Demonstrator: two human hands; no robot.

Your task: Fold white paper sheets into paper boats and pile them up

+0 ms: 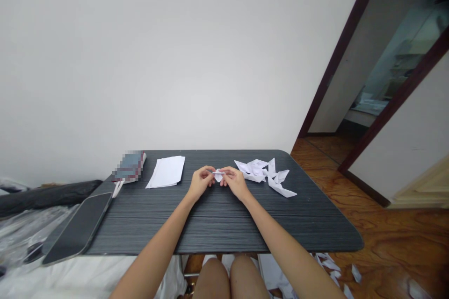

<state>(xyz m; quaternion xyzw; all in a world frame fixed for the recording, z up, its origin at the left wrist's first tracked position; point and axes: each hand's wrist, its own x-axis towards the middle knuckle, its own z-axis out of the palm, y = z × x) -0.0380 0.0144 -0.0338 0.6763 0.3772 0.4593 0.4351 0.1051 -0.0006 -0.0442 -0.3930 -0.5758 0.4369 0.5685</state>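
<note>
A small folded piece of white paper is held between my two hands above the middle of the dark table. My left hand pinches its left side with thumb and fingers. On the right side, the fingertips of my right hand grip it the same way. Just right of that hand lies a heap of folded white paper boats, with another boat at its near end. Left of my hands rests a stack of white paper sheets. The fingers partly cover the folded paper.
The dark, ridged table meets a white wall at the back. A thick book and a black tablet lie at the left. Paper scraps are on the wooden floor at the right, below a doorway.
</note>
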